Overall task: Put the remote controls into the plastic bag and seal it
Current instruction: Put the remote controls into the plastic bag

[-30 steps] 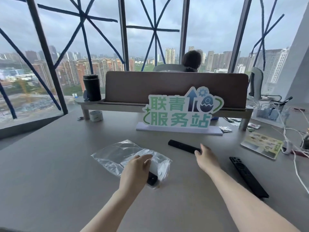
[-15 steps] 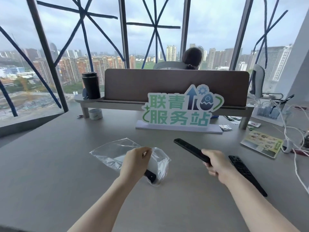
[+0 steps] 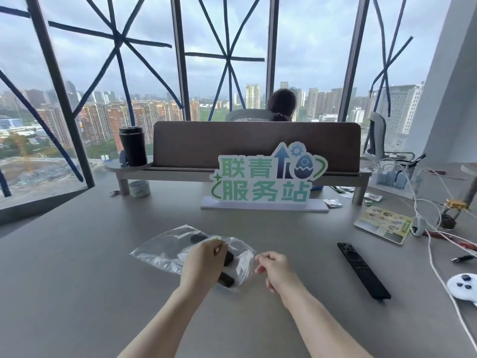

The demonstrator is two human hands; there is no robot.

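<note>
Remotes: second one now inside the bag (image 3: 165, 248), which our left hand (image 3: 204, 259) pinches open; right hand (image 3: 275, 267) empty, loosely curled; third remote (image 3: 362, 270) waits at three o'clock.

A high-rise office. Floor-to-ceiling windows (image 3: 227, 60) crossed with blue tape overlook city towers. A long grey desk (image 3: 77, 254) carries a brown divider panel (image 3: 255, 143), a green desk sign (image 3: 265, 179) and tangled white cables (image 3: 423, 210) at its right edge. Someone sits beyond the divider.
</note>
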